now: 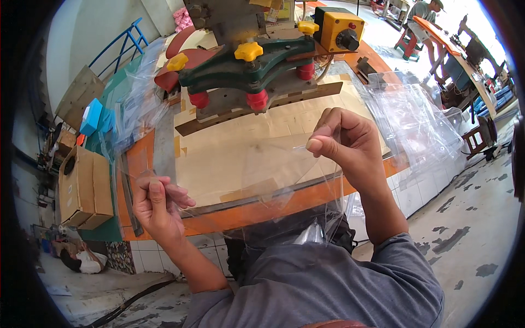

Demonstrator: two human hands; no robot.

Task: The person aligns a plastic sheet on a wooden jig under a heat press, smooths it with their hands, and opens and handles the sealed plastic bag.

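Observation:
A clear plastic sheet (257, 175) is stretched between both my hands above the front edge of the workbench. My left hand (158, 205) pinches its lower left corner near the orange bench edge (262, 205). My right hand (344, 145) is raised higher and pinches the sheet's upper right edge between thumb and fingers. The sheet hangs down toward my lap. Behind it lies a tan board surface (262, 136) under a green press machine (246, 68) with yellow and red knobs.
A yellow control box (339, 30) sits at the back right of the machine. A pile of clear plastic (415, 117) lies on the right, more on the left (136, 104). A cardboard box (85, 188) stands left. Another person (429, 16) works far off.

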